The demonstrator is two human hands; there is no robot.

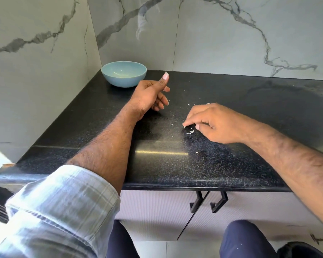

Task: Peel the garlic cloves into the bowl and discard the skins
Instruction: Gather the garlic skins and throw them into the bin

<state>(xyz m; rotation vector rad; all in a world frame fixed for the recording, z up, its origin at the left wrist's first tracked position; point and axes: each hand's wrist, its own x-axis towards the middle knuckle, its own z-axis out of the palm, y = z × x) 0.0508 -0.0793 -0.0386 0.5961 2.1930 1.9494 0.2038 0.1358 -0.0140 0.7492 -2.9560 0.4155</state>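
A black speckled countertop (231,161) meets marble-veined wall tiles (212,34) above 2 cabinet handles (209,202).

The black stone counter (231,112) is shiny and speckled, the blue bowl (123,73) far left looks smooth and glossy, and the wall (212,34) is polished marble.

Bare black counter (231,112) right of both hands, bowl (123,73) blocking back-left corner, walls close behind
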